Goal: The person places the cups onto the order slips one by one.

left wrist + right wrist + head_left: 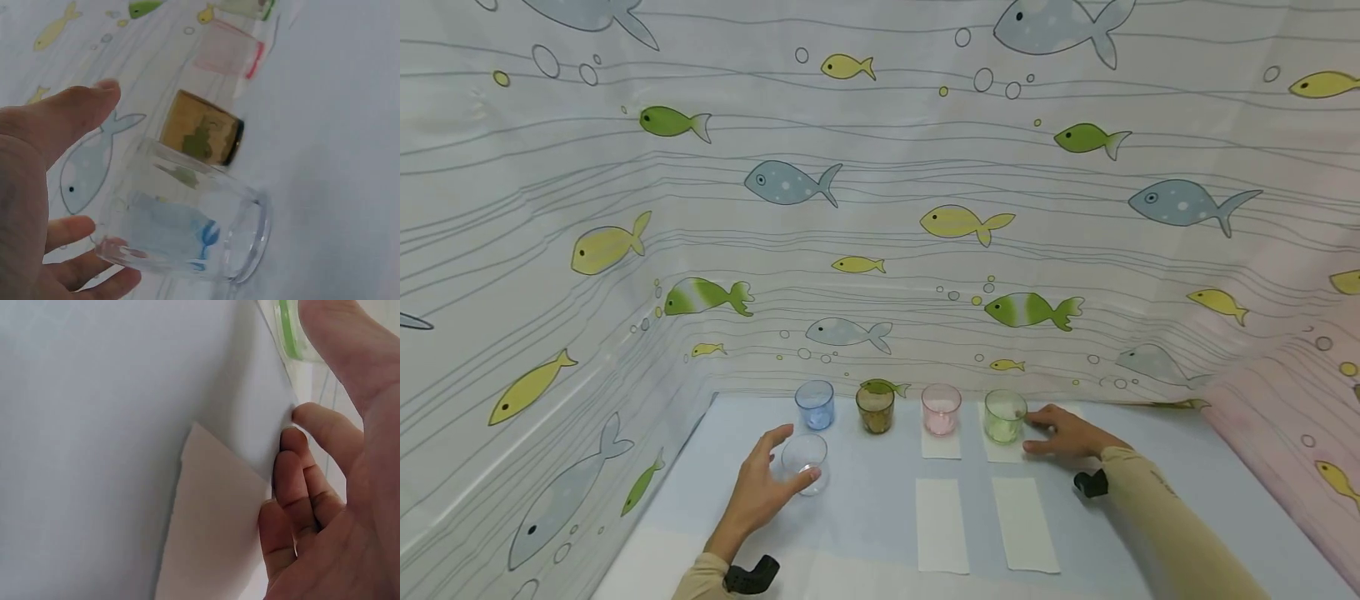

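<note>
Nearest, a black device (752,575) is being worn at the left wrist, and two white strips (942,527) are being displayed side by side, flat on the pale blue tabletop (865,517). A little beyond, the left hand (760,492) is being held wide around an upright clear glass (805,464), thumb and fingers to opposite sides (the thumb is being shown apart from it in the left wrist view; whether any finger is touching it cannot be told). Farther off, to the right, the right hand (1067,433) is being held loosely spread beside a green glass (1004,417); contact there is being left uncertain by the views. Under the green glass and the neighbouring pink glass (941,410), further white strips (941,450) are being partly covered. In the same row, a brown glass (876,410) and, leftmost, a blue glass (816,406) are being borne by the tabletop. Behind, the space is being enclosed by a fish-printed sheet (910,133).
</note>
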A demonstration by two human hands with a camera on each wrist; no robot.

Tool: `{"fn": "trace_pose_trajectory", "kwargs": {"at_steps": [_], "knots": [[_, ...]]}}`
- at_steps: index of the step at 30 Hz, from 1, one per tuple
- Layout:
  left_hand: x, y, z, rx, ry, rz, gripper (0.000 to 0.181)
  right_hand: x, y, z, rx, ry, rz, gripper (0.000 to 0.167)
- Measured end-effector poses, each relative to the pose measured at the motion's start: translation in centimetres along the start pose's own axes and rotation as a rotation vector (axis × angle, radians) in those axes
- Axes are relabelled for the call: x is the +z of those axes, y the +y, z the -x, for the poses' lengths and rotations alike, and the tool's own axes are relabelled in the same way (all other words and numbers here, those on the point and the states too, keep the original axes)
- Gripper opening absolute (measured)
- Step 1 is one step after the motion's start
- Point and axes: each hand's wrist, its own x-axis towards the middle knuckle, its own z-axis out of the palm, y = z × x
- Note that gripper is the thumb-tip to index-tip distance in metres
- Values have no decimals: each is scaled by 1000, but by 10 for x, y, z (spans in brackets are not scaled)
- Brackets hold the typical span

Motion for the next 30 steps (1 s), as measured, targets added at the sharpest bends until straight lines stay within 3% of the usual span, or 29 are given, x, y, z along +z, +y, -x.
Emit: {"fn": "trace_pose_trajectory", "kwargs": {"at_steps": [5,10,17,25,30], "knots": [[11,-6,2,-40,-39,66,88,3,1,-3,24,5,0,81],[16,-16,4,-50,-21,140,84,5,2,-10,-28,15,35,75],[21,-29,4,-73,-6,222,72,4,1,-12,-40,29,70,69],[27,-30,5,-53,8,290,71,-4,0,-3,-48,42,108,64],[29,-30,8,-69,15,289,72,-14,13,13,-70,132,109,71]]}}
